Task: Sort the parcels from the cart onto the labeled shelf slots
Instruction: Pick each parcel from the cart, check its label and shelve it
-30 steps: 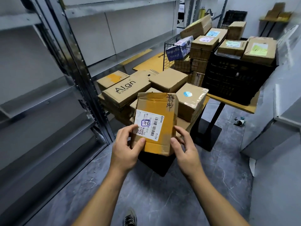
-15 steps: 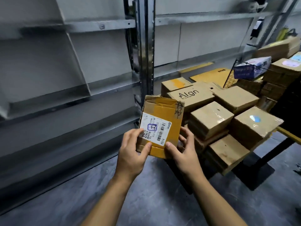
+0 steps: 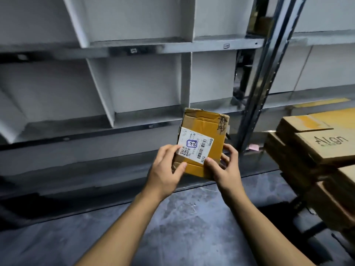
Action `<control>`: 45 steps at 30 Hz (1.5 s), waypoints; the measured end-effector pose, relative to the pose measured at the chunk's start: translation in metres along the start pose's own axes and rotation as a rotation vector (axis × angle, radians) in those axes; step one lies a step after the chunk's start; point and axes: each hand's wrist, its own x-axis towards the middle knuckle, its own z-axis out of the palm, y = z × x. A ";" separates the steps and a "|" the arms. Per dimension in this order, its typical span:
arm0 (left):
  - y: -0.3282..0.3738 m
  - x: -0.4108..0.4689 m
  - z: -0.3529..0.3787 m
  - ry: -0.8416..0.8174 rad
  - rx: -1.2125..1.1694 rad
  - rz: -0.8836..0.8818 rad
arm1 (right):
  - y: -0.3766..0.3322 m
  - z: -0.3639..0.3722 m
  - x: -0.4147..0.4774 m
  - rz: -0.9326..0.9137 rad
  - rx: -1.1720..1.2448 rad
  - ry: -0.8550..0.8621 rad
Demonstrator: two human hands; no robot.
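I hold a small cardboard parcel (image 3: 207, 129) wrapped in yellow tape, with a white shipping label facing me and a blue hand-drawn mark on it. My left hand (image 3: 166, 171) grips its lower left corner, thumb on the front. My right hand (image 3: 224, 169) grips its lower right corner, thumb on the label's edge. The parcel is upright in front of the grey metal shelf (image 3: 146, 127), whose slots are split by slanted dividers. Small tags sit on the shelf rails; their text is unreadable.
A stack of cardboard boxes, one printed "Align" (image 3: 326, 144), fills the right edge on a low cart. A metal shelf upright (image 3: 255, 104) stands between the parcel and that stack. Grey concrete floor (image 3: 182, 217) lies below my arms.
My view has swung left from the cart of boxes toward the shelf. The parcel, gripped in both hands throughout, now sits in front of the shelf slots.
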 end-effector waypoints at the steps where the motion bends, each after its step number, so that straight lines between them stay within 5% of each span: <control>1: -0.009 0.002 -0.010 0.000 0.025 -0.007 | 0.002 0.012 0.004 -0.001 0.007 -0.004; 18: -0.134 0.087 -0.101 -0.234 0.633 -0.240 | 0.033 0.121 0.128 0.000 -0.132 -0.192; 32: -0.229 0.209 -0.125 -0.224 0.673 -0.400 | 0.068 0.252 0.294 -0.055 -0.131 -0.405; 45: -0.321 0.284 -0.129 -0.274 0.692 -0.406 | 0.129 0.346 0.401 0.031 -0.158 -0.368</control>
